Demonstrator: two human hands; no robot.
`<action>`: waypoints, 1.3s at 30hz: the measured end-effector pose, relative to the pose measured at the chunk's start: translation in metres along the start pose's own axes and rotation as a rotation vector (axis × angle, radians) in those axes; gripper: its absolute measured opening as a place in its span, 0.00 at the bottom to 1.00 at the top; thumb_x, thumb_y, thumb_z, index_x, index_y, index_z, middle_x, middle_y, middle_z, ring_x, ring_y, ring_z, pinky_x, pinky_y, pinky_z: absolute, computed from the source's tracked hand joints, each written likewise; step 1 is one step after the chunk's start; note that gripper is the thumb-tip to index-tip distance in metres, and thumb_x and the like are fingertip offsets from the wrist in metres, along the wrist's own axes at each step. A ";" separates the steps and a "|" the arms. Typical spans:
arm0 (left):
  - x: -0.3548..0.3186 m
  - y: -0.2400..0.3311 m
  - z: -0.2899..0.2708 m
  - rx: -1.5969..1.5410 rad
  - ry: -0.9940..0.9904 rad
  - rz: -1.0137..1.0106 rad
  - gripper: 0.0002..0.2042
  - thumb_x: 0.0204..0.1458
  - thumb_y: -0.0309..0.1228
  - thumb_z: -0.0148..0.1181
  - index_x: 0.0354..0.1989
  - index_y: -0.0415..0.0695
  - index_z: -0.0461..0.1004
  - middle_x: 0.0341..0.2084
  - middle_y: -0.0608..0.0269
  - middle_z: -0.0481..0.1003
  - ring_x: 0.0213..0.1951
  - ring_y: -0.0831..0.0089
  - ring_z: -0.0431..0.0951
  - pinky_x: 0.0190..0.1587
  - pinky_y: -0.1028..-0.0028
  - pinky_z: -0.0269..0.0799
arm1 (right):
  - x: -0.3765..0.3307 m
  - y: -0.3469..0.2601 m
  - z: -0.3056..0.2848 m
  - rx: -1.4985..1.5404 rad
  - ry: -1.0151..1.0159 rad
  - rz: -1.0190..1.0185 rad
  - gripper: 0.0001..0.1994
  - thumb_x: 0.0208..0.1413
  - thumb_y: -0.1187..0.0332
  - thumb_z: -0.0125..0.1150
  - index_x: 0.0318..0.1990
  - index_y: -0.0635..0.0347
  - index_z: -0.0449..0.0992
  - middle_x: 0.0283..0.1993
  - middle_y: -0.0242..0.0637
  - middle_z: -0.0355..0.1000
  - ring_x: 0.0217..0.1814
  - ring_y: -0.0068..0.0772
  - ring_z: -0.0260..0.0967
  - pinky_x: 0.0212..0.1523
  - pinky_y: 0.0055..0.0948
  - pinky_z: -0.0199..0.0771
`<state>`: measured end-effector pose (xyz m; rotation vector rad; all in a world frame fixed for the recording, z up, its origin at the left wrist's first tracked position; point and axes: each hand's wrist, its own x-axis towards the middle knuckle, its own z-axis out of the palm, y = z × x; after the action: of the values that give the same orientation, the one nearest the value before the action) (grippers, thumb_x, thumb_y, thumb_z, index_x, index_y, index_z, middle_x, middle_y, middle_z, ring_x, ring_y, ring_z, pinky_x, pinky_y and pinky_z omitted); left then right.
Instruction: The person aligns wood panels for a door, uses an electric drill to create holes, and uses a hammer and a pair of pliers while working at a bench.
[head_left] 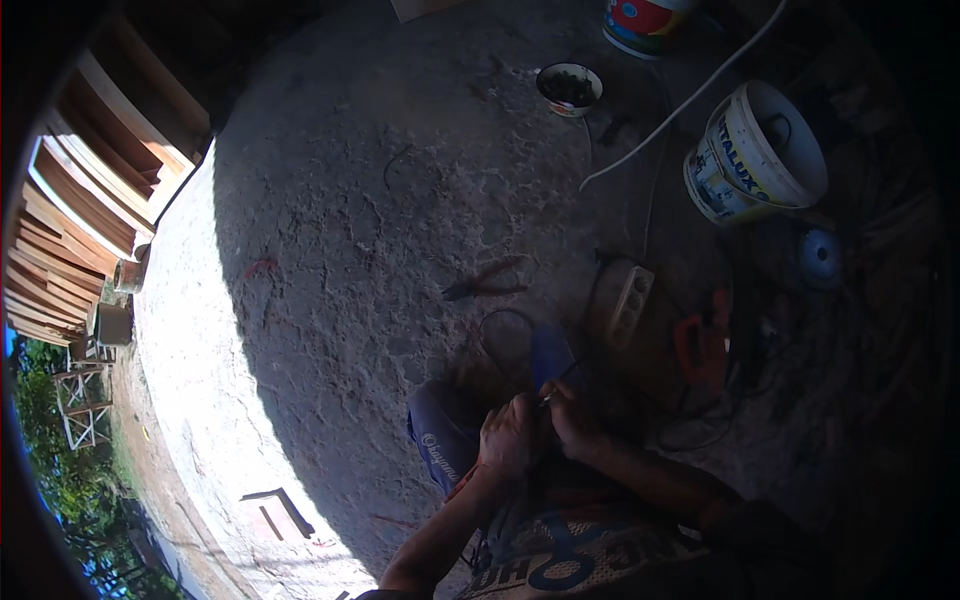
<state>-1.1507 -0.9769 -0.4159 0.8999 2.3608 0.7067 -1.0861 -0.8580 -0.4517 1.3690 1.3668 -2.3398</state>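
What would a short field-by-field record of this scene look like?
Setting: cracked concrete floor, half in shade
Left hand: closed around something small; cannot tell what
Right hand: touching the left, pinching a thin wire
Ahead of hands: pliers, power strip, orange power tool
Farther off: white bucket, small bowl
Left edge: stacked wooden boards

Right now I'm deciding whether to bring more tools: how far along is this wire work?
Tools are out: pliers and power strip lie on the floor. Both hands, left hand and right hand, work a thin wire together. I cannot tell what remains.
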 end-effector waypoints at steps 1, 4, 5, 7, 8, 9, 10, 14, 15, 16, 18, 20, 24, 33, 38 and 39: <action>0.003 -0.001 -0.013 -0.032 -0.012 -0.036 0.20 0.53 0.41 0.60 0.46 0.39 0.66 0.34 0.50 0.76 0.38 0.49 0.77 0.42 0.57 0.70 | -0.002 -0.012 0.009 0.112 -0.069 0.081 0.11 0.65 0.65 0.45 0.32 0.57 0.70 0.30 0.29 0.68 0.32 0.20 0.65 0.34 0.26 0.66; -0.008 -0.001 -0.044 0.010 0.199 0.016 0.21 0.57 0.41 0.56 0.51 0.38 0.65 0.36 0.48 0.75 0.41 0.48 0.76 0.45 0.56 0.69 | -0.004 -0.033 0.030 0.129 -0.273 0.156 0.11 0.68 0.60 0.46 0.38 0.54 0.72 0.32 0.28 0.69 0.32 0.16 0.66 0.30 0.21 0.68; -0.014 0.009 -0.057 0.106 0.164 -0.108 0.25 0.57 0.40 0.55 0.58 0.36 0.63 0.40 0.43 0.74 0.46 0.45 0.75 0.48 0.52 0.67 | -0.002 -0.035 0.035 0.099 -0.324 0.116 0.11 0.68 0.60 0.45 0.39 0.54 0.72 0.33 0.29 0.70 0.33 0.17 0.67 0.31 0.21 0.68; -0.029 0.018 -0.064 0.033 0.236 -0.225 0.27 0.58 0.40 0.53 0.61 0.35 0.59 0.46 0.42 0.72 0.50 0.45 0.73 0.52 0.52 0.65 | -0.002 -0.046 0.039 0.034 -0.422 0.115 0.11 0.68 0.60 0.46 0.42 0.54 0.72 0.35 0.30 0.71 0.35 0.19 0.70 0.32 0.22 0.72; -0.038 0.020 -0.064 -0.010 0.282 -0.290 0.29 0.59 0.40 0.52 0.63 0.34 0.58 0.48 0.42 0.72 0.52 0.45 0.72 0.53 0.51 0.64 | -0.006 -0.057 0.041 0.000 -0.474 0.151 0.11 0.68 0.60 0.46 0.43 0.54 0.72 0.37 0.31 0.72 0.37 0.21 0.72 0.33 0.23 0.74; -0.046 0.012 -0.053 0.000 0.351 -0.233 0.33 0.56 0.43 0.57 0.64 0.33 0.56 0.49 0.43 0.72 0.53 0.46 0.72 0.55 0.52 0.63 | -0.008 -0.063 0.043 -0.031 -0.525 0.180 0.11 0.68 0.60 0.46 0.45 0.54 0.73 0.39 0.31 0.73 0.38 0.22 0.74 0.33 0.25 0.76; -0.054 0.003 -0.040 0.012 0.418 -0.180 0.38 0.54 0.45 0.61 0.64 0.32 0.54 0.49 0.44 0.71 0.53 0.46 0.72 0.58 0.53 0.61 | -0.010 -0.061 0.044 -0.025 -0.570 0.167 0.11 0.68 0.60 0.47 0.45 0.55 0.73 0.40 0.32 0.73 0.39 0.23 0.74 0.35 0.24 0.76; -0.045 0.022 -0.038 -0.054 0.565 -0.296 0.42 0.43 0.50 0.72 0.59 0.35 0.58 0.41 0.50 0.74 0.48 0.51 0.75 0.57 0.54 0.60 | -0.013 -0.060 0.040 0.018 -0.665 0.200 0.12 0.68 0.61 0.48 0.46 0.58 0.73 0.43 0.33 0.74 0.42 0.23 0.75 0.42 0.24 0.76; -0.043 0.024 -0.040 -0.057 0.566 -0.317 0.41 0.43 0.49 0.72 0.58 0.35 0.59 0.41 0.51 0.74 0.47 0.52 0.75 0.56 0.55 0.61 | -0.015 -0.060 0.038 0.037 -0.670 0.237 0.12 0.68 0.61 0.49 0.46 0.59 0.74 0.43 0.33 0.75 0.42 0.23 0.75 0.43 0.24 0.76; -0.042 0.025 -0.041 -0.059 0.565 -0.337 0.39 0.43 0.49 0.72 0.57 0.36 0.60 0.41 0.51 0.74 0.47 0.54 0.75 0.56 0.55 0.61 | -0.015 -0.064 0.037 0.021 -0.688 0.232 0.12 0.68 0.61 0.49 0.46 0.59 0.74 0.42 0.32 0.75 0.41 0.22 0.75 0.42 0.23 0.75; -0.045 0.016 -0.034 -0.071 0.532 -0.388 0.36 0.45 0.49 0.71 0.54 0.37 0.62 0.39 0.52 0.74 0.45 0.54 0.76 0.53 0.56 0.63 | -0.016 -0.071 0.036 0.001 -0.726 0.226 0.12 0.68 0.61 0.50 0.45 0.60 0.75 0.40 0.31 0.75 0.41 0.21 0.74 0.41 0.23 0.74; -0.044 0.017 -0.038 -0.054 0.536 -0.373 0.33 0.46 0.48 0.71 0.51 0.37 0.63 0.37 0.51 0.75 0.42 0.53 0.77 0.50 0.56 0.66 | -0.008 -0.071 0.031 -0.090 -0.776 0.148 0.11 0.67 0.62 0.52 0.43 0.59 0.76 0.37 0.29 0.74 0.39 0.18 0.72 0.41 0.21 0.72; -0.040 0.022 -0.050 -0.056 0.523 -0.338 0.31 0.47 0.49 0.70 0.48 0.37 0.65 0.33 0.50 0.76 0.39 0.50 0.78 0.47 0.55 0.68 | 0.007 -0.084 0.031 -0.227 -0.836 0.159 0.11 0.66 0.62 0.55 0.39 0.60 0.77 0.32 0.28 0.75 0.35 0.16 0.71 0.39 0.21 0.72; -0.041 0.015 -0.060 -0.071 0.503 -0.304 0.34 0.41 0.49 0.74 0.45 0.36 0.64 0.31 0.48 0.76 0.33 0.50 0.79 0.36 0.58 0.73 | 0.014 -0.087 0.046 -0.216 -0.958 0.149 0.12 0.64 0.62 0.59 0.38 0.63 0.81 0.31 0.31 0.78 0.33 0.18 0.74 0.37 0.20 0.73; -0.032 -0.008 -0.089 -0.362 0.216 -0.323 0.31 0.43 0.46 0.72 0.45 0.38 0.63 0.32 0.49 0.77 0.33 0.49 0.80 0.35 0.60 0.74 | 0.030 -0.099 0.044 -0.344 -1.092 0.220 0.13 0.63 0.61 0.60 0.34 0.61 0.82 0.28 0.30 0.78 0.27 0.18 0.73 0.29 0.20 0.72; -0.036 -0.013 -0.087 -0.328 0.234 -0.263 0.31 0.44 0.46 0.71 0.46 0.38 0.63 0.33 0.49 0.77 0.33 0.49 0.80 0.35 0.60 0.74 | 0.031 -0.099 0.045 -0.378 -1.122 0.216 0.13 0.63 0.61 0.61 0.33 0.61 0.82 0.27 0.30 0.78 0.26 0.18 0.72 0.27 0.20 0.71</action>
<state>-1.1874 -1.0354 -0.3507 0.3763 2.4007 1.0953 -1.1813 -0.8231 -0.4024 0.0034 1.0777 -1.9547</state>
